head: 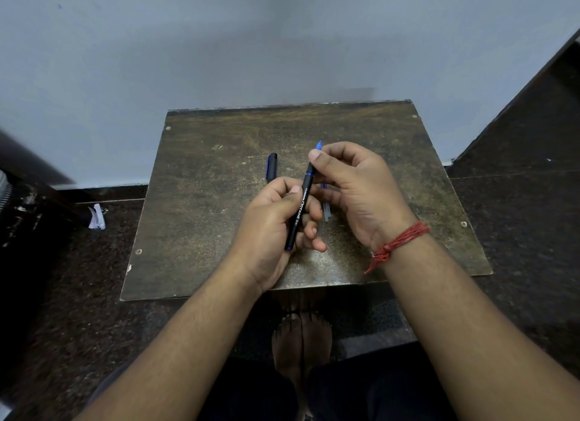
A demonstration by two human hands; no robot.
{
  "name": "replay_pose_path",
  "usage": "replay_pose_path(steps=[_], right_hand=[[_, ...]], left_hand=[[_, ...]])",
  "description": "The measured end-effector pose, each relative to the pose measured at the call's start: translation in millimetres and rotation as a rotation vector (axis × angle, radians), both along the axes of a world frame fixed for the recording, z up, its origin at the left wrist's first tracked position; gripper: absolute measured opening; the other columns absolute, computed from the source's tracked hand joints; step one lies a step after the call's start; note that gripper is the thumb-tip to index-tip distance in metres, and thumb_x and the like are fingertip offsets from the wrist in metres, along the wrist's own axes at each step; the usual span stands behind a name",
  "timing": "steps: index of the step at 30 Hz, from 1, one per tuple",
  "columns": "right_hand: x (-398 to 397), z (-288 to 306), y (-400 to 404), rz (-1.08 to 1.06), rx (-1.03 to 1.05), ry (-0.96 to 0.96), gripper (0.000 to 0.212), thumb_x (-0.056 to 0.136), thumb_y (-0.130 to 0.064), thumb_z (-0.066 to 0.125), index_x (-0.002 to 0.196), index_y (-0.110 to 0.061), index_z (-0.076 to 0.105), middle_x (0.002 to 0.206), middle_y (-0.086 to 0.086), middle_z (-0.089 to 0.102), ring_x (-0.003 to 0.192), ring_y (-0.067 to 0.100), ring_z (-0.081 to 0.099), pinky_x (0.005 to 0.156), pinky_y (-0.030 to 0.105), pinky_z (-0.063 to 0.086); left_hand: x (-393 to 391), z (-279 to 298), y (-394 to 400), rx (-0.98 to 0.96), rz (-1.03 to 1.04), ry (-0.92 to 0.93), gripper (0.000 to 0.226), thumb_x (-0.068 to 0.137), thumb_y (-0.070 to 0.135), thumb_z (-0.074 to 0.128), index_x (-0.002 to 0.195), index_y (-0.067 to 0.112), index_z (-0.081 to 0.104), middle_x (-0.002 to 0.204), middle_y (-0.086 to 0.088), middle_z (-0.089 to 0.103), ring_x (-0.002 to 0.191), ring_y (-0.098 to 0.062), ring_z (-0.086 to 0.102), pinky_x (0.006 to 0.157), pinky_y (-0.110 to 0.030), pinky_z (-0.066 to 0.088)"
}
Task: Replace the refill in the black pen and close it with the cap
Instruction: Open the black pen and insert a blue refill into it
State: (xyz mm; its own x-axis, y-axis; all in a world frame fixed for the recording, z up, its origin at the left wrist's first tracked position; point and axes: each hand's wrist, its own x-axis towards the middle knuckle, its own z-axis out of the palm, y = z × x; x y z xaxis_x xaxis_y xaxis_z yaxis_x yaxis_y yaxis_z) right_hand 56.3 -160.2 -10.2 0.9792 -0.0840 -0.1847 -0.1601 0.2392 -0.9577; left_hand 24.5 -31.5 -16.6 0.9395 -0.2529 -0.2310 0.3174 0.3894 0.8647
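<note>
The black pen (298, 215) is being held above the middle of the counter (201, 219), tilted so its blue tail end is pointing back toward the person and its front end is pointing away. The left hand (276, 222) is wrapping the lower barrel, thumb pressing on the printed side and the other fingers (314, 232) curling underneath, closed firmly on it. The right hand (351, 185) is pinching the front end of the pen between thumb and forefinger, closed on the blue tip section (319, 145), whose point is just showing past the thumb; whether that piece is being screwed in or drawn out cannot be told.

The cap (271, 167), black with a blue clip, is lying on the counter just beyond the pen and to its left, untouched. A pale refill (326, 211) is lying on the counter just right of the pen, partly hidden under the right hand; whether it is the old or the new one cannot be told.

The pen looks light, stiff and smooth, so it is likely to twist in a loose grip; holding mid-barrel with one hand and the tip section with the other suits it. The refill is probably thin and bendable, best taken near its end and fed in straight. The cap should push on easily.
</note>
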Motion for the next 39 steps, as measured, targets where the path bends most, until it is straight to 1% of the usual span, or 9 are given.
replay_pose_path(steps=[3, 7, 9, 13, 16, 21, 32, 35, 39], right_hand=[[1, 2, -1, 0.012, 0.044, 0.021, 0.013, 0.095, -0.004, 0.059, 0.104, 0.002, 0.067, 0.083, 0.01, 0.073, 0.069, 0.02, 0.067, 0.058, 0.03, 0.056], [1, 3, -1, 0.0, 0.075, 0.043, 0.019, 0.097, -0.007, 0.057, 0.112, 0.0, 0.065, 0.101, 0.017, 0.076, 0.083, 0.023, 0.07, 0.068, 0.031, 0.059], [1, 1, -1, -0.001, 0.035, 0.023, 0.011, 0.095, -0.013, 0.064, 0.103, -0.005, 0.066, 0.096, 0.014, 0.072, 0.079, 0.018, 0.07, 0.067, 0.029, 0.058], [1, -2, -2, -0.01, -0.025, -0.004, 0.003, 0.092, -0.01, 0.069, 0.089, -0.011, 0.068, 0.079, 0.004, 0.068, 0.072, 0.015, 0.067, 0.064, 0.029, 0.056], [2, -1, -2, -0.029, 0.018, -0.007, 0.009, 0.095, -0.007, 0.062, 0.092, -0.01, 0.07, 0.084, 0.007, 0.074, 0.072, 0.019, 0.068, 0.065, 0.029, 0.055], [3, 2, -6, -0.083, 0.094, -0.004, 0.013, 0.097, -0.004, 0.058, 0.101, -0.002, 0.069, 0.089, 0.011, 0.074, 0.073, 0.017, 0.069, 0.065, 0.027, 0.056], [13, 2, -27, -0.396, 0.243, -0.09, 0.007, 0.094, -0.009, 0.065, 0.09, -0.014, 0.065, 0.079, 0.005, 0.072, 0.073, 0.017, 0.067, 0.068, 0.031, 0.057], [17, -4, -40, -0.471, 0.068, -0.087, 0.003, 0.093, -0.012, 0.066, 0.092, -0.014, 0.064, 0.078, 0.003, 0.071, 0.07, 0.014, 0.066, 0.062, 0.029, 0.055], [19, -13, -54, -0.441, -0.577, -0.094, 0.006, 0.088, -0.025, 0.068, 0.088, -0.02, 0.066, 0.076, -0.002, 0.066, 0.066, 0.01, 0.061, 0.062, 0.029, 0.051]], left_hand=[[0, 0, 0, 0.003, -0.001, 0.001, 0.016, 0.104, 0.009, 0.037, 0.106, 0.003, 0.052, 0.063, -0.005, 0.058, 0.046, -0.013, 0.045, 0.04, -0.026, 0.046], [0, 0, 0, 0.0, -0.006, 0.003, 0.016, 0.104, 0.01, 0.037, 0.102, 0.004, 0.052, 0.063, -0.005, 0.058, 0.046, -0.013, 0.045, 0.04, -0.026, 0.046], [0, 0, 0, -0.001, -0.011, 0.003, 0.016, 0.104, 0.01, 0.037, 0.102, 0.004, 0.052, 0.063, -0.005, 0.058, 0.046, -0.013, 0.046, 0.04, -0.026, 0.046], [0, 0, 1, 0.006, -0.018, -0.001, 0.017, 0.104, 0.011, 0.038, 0.107, 0.004, 0.053, 0.064, -0.005, 0.059, 0.047, -0.013, 0.046, 0.041, -0.026, 0.047], [0, -1, 0, 0.007, -0.022, -0.005, 0.018, 0.104, 0.01, 0.038, 0.107, 0.003, 0.054, 0.064, -0.005, 0.058, 0.048, -0.013, 0.046, 0.041, -0.026, 0.046], [0, -1, -1, 0.012, -0.037, -0.012, 0.021, 0.104, 0.008, 0.036, 0.115, 0.006, 0.055, 0.065, -0.006, 0.057, 0.048, -0.014, 0.046, 0.041, -0.026, 0.047], [-2, -3, -4, 0.016, -0.074, -0.023, 0.023, 0.104, 0.008, 0.037, 0.115, 0.013, 0.057, 0.065, -0.007, 0.056, 0.045, -0.015, 0.046, 0.04, -0.027, 0.048], [-1, -4, -2, 0.025, -0.053, -0.026, 0.025, 0.104, 0.006, 0.037, 0.118, 0.01, 0.056, 0.066, -0.008, 0.056, 0.047, -0.015, 0.046, 0.042, -0.027, 0.048], [0, -5, 0, 0.047, -0.029, -0.034, 0.027, 0.104, 0.007, 0.036, 0.126, 0.006, 0.053, 0.065, -0.007, 0.057, 0.048, -0.014, 0.046, 0.042, -0.026, 0.047]])
